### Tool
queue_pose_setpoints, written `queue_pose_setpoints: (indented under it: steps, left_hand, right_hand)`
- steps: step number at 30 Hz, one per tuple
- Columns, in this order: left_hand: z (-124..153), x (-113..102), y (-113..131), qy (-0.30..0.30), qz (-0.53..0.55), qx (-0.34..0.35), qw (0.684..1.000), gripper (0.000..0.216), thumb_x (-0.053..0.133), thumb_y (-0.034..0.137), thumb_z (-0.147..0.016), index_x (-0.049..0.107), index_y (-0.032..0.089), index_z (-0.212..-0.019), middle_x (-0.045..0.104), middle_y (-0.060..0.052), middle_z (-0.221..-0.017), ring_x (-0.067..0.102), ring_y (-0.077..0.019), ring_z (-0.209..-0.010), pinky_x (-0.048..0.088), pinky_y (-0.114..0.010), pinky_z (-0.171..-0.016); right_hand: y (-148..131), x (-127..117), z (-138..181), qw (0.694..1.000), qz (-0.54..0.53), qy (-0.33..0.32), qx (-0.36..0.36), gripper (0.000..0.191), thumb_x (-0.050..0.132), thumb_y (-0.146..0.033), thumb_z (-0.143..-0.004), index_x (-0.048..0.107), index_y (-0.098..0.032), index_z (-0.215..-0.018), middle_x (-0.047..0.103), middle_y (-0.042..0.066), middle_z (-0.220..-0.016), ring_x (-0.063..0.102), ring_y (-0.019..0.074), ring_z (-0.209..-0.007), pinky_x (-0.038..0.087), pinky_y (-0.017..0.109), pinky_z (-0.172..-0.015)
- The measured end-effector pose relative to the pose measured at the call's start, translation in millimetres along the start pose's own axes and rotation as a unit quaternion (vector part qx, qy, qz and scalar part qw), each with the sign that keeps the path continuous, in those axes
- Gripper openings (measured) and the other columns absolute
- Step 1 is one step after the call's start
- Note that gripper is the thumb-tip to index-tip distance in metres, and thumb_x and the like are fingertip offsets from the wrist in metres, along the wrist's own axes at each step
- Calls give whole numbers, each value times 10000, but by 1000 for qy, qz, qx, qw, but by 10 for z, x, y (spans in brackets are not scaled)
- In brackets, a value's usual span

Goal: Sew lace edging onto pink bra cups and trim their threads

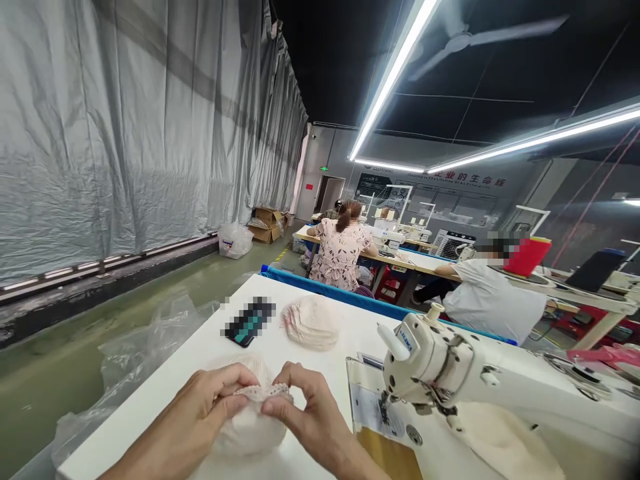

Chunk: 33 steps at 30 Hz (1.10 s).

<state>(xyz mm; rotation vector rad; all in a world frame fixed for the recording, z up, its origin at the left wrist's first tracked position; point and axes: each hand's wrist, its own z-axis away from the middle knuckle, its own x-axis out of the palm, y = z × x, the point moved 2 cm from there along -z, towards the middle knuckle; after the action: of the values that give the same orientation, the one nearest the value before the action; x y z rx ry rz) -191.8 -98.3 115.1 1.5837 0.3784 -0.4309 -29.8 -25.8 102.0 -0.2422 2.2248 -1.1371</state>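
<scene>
My left hand [203, 410] and my right hand [307, 410] pinch the lace edge of a pale pink padded fabric piece [250, 423] that rests on the white sewing table [165, 387]. Both hands have their fingers closed on the lace trim, thumbs meeting at the middle. To the right of my right hand stands a white sewing machine [450, 373], its needle area just beside the hand. A stack of similar pink pieces [311, 321] lies further back on the table.
A blurred phone [249, 321] lies near the stack. Clear plastic bags [145, 347] hang off the table's left side. Two people sit at other sewing tables ahead. A grey curtain wall runs along the left, with cardboard boxes [267, 223] at its far end.
</scene>
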Motion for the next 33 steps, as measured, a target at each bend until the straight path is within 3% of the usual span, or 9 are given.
queue_pose_setpoints:
  steps: [7,10,12,15,19,21,25,33]
  left_hand:
    - [219,168,128,-65,53,-10,996,256,521,413,-804,656,232,-926,672,7,-817,578,-219,-848,412,-269,-778]
    - [303,294,97,-106,119,-39,986,322,585,491,-769,656,225,-936,694,-2,-841,600,-226,-848,429,-276,-774]
    - [374,418,53,-97,164,-73,979,408,658,569,-691,657,217,-897,698,-6,-825,605,-228,-838,435,-270,-762]
    - [479,663,11,-84,208,-92,970,511,696,652,-607,646,196,-832,674,-4,-761,575,-183,-722,412,-230,-655]
    - [594,1021,23,-128,245,-92,956,532,631,678,-670,608,149,-710,562,16,-590,406,-98,-522,255,-204,-497]
    - [656,1171,32,-132,257,-103,952,516,640,658,-678,594,144,-678,534,25,-569,374,-90,-512,238,-204,-499]
    - [816,1431,28,-137,239,-133,952,495,655,643,-667,611,150,-676,547,22,-561,411,-107,-523,291,-214,-525]
    - [1027,1842,-75,-237,187,-198,933,397,641,533,-740,660,137,-743,590,-2,-596,461,-116,-548,319,-217,-539]
  right_hand:
    - [-209,-157,306,990,-105,-45,80,293,690,-424,-738,565,-170,-663,547,-29,-636,477,112,-637,371,220,-635]
    - [-269,-198,469,972,-174,-68,146,283,717,-402,-692,558,-169,-703,544,-29,-644,463,104,-621,378,214,-613]
    - [-313,-212,605,964,-192,-70,173,271,727,-369,-671,548,-169,-711,537,-34,-635,444,96,-599,371,205,-585]
    - [-390,-237,843,970,-157,-63,177,227,718,-303,-678,535,-172,-705,525,-43,-616,431,90,-581,362,195,-560]
    - [-472,-320,1183,989,-60,-50,129,164,702,-229,-699,566,-185,-778,546,-35,-706,468,105,-651,367,201,-593]
    - [-465,-375,1364,990,-46,-41,124,188,717,-234,-694,568,-190,-801,536,-37,-729,463,108,-678,367,202,-612]
    - [-342,-424,1764,975,-108,-53,188,254,731,-349,-692,579,-180,-807,500,-35,-702,435,110,-677,376,205,-609]
    - [-163,-389,2401,953,-158,-41,255,198,647,-346,-772,606,-154,-754,515,-26,-656,437,102,-635,368,210,-596]
